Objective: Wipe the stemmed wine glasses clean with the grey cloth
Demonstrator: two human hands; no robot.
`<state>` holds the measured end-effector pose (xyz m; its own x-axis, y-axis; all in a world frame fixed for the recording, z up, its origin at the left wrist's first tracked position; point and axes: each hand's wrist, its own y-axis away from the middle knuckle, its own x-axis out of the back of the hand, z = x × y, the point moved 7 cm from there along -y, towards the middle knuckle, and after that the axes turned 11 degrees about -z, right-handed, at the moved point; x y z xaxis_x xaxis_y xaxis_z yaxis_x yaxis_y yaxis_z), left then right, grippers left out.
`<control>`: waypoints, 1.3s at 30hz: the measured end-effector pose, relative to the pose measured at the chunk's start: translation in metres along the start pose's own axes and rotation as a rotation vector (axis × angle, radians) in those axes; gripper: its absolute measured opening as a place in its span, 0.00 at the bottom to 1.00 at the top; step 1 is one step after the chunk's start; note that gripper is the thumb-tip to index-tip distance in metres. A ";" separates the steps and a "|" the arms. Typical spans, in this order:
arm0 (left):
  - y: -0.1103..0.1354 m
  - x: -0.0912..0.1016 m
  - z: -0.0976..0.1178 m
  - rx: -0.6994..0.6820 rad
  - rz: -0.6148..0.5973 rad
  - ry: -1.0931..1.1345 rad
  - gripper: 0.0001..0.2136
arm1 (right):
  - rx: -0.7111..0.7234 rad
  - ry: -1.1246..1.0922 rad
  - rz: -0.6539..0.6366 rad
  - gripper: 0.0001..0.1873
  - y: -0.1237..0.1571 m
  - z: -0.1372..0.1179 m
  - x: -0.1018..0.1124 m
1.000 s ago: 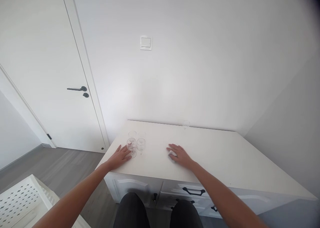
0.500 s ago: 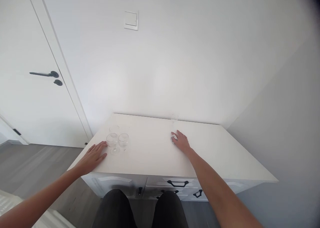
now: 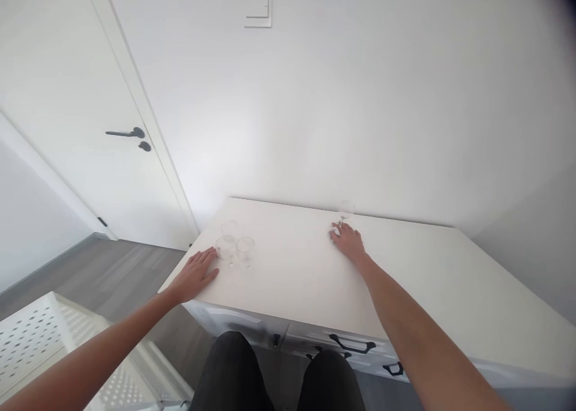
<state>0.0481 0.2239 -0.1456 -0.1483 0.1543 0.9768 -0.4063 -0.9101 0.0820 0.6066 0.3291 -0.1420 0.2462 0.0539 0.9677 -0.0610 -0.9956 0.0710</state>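
My left hand (image 3: 194,276) rests flat on the white cabinet top (image 3: 288,267) with its fingers spread. Its fingertips lie right beside a group of clear stemmed glasses: a front left glass (image 3: 225,247), a front right glass (image 3: 245,249) and a back glass (image 3: 230,227). Toward the wall, my right hand (image 3: 350,241) is closed over a small white wad (image 3: 334,233), mostly covered by the fingers, so cloth or paper I cannot tell. Just behind that hand is another clear stemmed glass (image 3: 346,209); whether the fingers touch its stem is unclear.
Dark-handled drawers (image 3: 352,343) front the cabinet below the top. A white perforated piece of furniture (image 3: 31,339) stands at lower left. Behind are the wall with a switch (image 3: 258,3) and a white door (image 3: 135,189) with a dark handle (image 3: 126,133).
The view has turned, so the scene sits farther right and more of the perforated furniture shows. My right hand has moved back toward the lone glass. My left hand stays beside the grouped glasses.
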 end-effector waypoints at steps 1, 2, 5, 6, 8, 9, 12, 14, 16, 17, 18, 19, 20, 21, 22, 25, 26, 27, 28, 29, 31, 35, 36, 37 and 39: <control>0.000 0.001 0.002 0.000 -0.007 0.002 0.31 | 0.005 -0.006 -0.002 0.34 0.001 0.000 -0.001; 0.001 0.002 0.004 0.000 -0.012 0.005 0.31 | 0.010 -0.011 -0.002 0.34 0.003 -0.001 -0.002; 0.002 0.002 0.006 -0.002 -0.004 0.019 0.30 | 0.032 -0.018 -0.003 0.33 0.012 -0.009 -0.005; 0.003 0.003 0.006 -0.004 0.003 0.025 0.30 | 0.041 -0.013 -0.010 0.33 0.017 -0.014 -0.007; 0.003 0.003 0.006 -0.008 0.015 0.037 0.29 | 0.079 0.000 -0.039 0.33 0.030 -0.030 -0.012; 0.003 0.003 0.006 -0.010 0.017 0.043 0.29 | 0.110 0.004 -0.056 0.32 0.038 -0.041 -0.015; 0.003 0.005 0.009 -0.013 0.012 0.054 0.29 | 0.245 -0.016 -0.108 0.31 0.068 -0.079 -0.026; 0.004 0.007 0.011 -0.010 0.002 0.062 0.29 | 0.340 -0.034 -0.135 0.31 0.089 -0.106 -0.033; 0.004 0.009 0.013 -0.008 -0.008 0.073 0.30 | 0.426 -0.053 -0.149 0.31 0.109 -0.132 -0.040; 0.004 0.010 0.014 -0.009 -0.012 0.081 0.29 | 0.464 -0.060 -0.155 0.30 0.117 -0.144 -0.043; 0.004 0.010 0.015 -0.012 -0.010 0.091 0.29 | 0.493 -0.063 -0.160 0.30 0.125 -0.155 -0.046; 0.004 0.010 0.015 -0.016 -0.004 0.100 0.28 | 0.515 -0.062 -0.166 0.30 0.131 -0.166 -0.049; 0.004 0.011 0.015 -0.020 0.007 0.109 0.28 | 0.533 -0.061 -0.167 0.30 0.137 -0.176 -0.051; 0.004 0.011 0.015 -0.024 0.019 0.117 0.27 | 0.553 -0.059 -0.171 0.30 0.141 -0.186 -0.052; 0.004 0.010 0.015 -0.028 0.030 0.124 0.27 | 0.576 -0.059 -0.175 0.29 0.145 -0.195 -0.054; 0.004 0.010 0.014 -0.044 0.052 0.140 0.26 | 0.629 -0.055 -0.187 0.29 0.152 -0.217 -0.056; 0.005 0.010 0.014 -0.048 0.055 0.145 0.26 | 0.635 -0.052 -0.189 0.29 0.153 -0.222 -0.056; 0.005 0.011 0.015 -0.049 0.057 0.148 0.26 | 0.637 -0.048 -0.190 0.29 0.154 -0.225 -0.056; 0.005 0.011 0.015 -0.047 0.058 0.150 0.25 | 0.638 -0.045 -0.191 0.29 0.154 -0.228 -0.056; 0.005 0.011 0.015 -0.045 0.057 0.152 0.26 | 0.639 -0.044 -0.193 0.29 0.154 -0.229 -0.056; 0.005 0.011 0.015 -0.042 0.054 0.155 0.26 | 0.643 -0.051 -0.199 0.29 0.154 -0.229 -0.056; 0.005 0.011 0.016 -0.053 0.048 0.162 0.25 | 0.658 -0.051 -0.210 0.29 0.154 -0.228 -0.055; 0.005 0.012 0.016 -0.051 0.049 0.162 0.25 | 0.666 -0.044 -0.212 0.29 0.154 -0.229 -0.054; 0.005 0.012 0.016 -0.047 0.050 0.161 0.25 | 0.675 -0.037 -0.215 0.28 0.154 -0.230 -0.053; 0.005 0.013 0.014 -0.037 0.059 0.164 0.25 | 0.687 -0.025 -0.222 0.29 0.155 -0.232 -0.053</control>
<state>0.0570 0.2158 -0.1296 -0.3167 0.1648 0.9341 -0.4249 -0.9051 0.0156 0.3599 0.1900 -0.1268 0.2047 0.2666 0.9418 0.6126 -0.7854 0.0892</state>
